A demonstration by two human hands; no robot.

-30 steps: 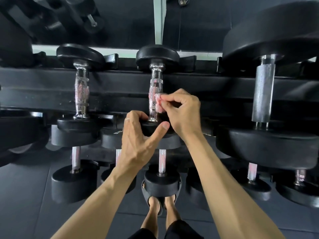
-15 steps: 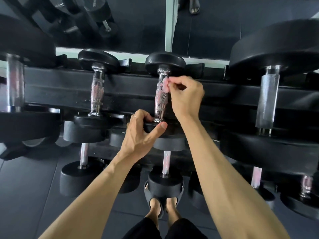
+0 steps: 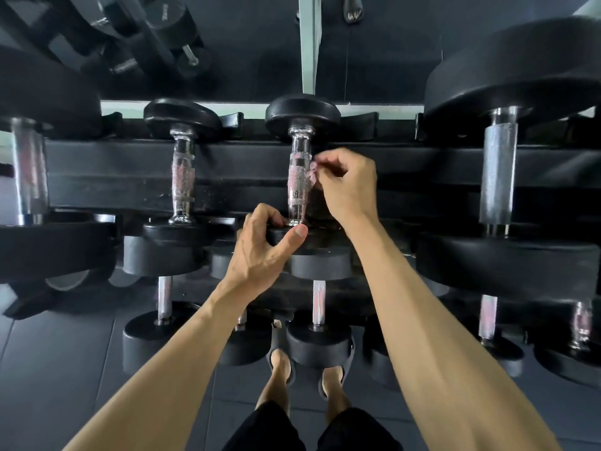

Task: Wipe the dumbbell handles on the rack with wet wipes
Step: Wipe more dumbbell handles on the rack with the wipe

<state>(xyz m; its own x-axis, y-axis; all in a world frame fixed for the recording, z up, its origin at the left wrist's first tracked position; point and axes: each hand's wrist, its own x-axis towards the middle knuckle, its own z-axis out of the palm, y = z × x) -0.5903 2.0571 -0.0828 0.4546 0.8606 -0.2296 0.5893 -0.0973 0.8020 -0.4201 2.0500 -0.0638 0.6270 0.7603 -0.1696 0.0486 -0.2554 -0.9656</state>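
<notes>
The dumbbell point(image 3: 300, 177) being wiped lies near the centre of the frame on the top tier of the black rack point(image 3: 107, 170), its knurled chrome handle point(image 3: 298, 180) running up-frame between 2 black round heads. A small crumpled pinkish wet wipe point(image 3: 313, 174) touches the handle's right side about halfway along, pinched in the right hand point(image 3: 344, 183), while the left hand point(image 3: 260, 249) grips the near head at lower centre. To its left on the same tier a similar chrome-handled dumbbell point(image 3: 182, 177) lies parallel.
</notes>
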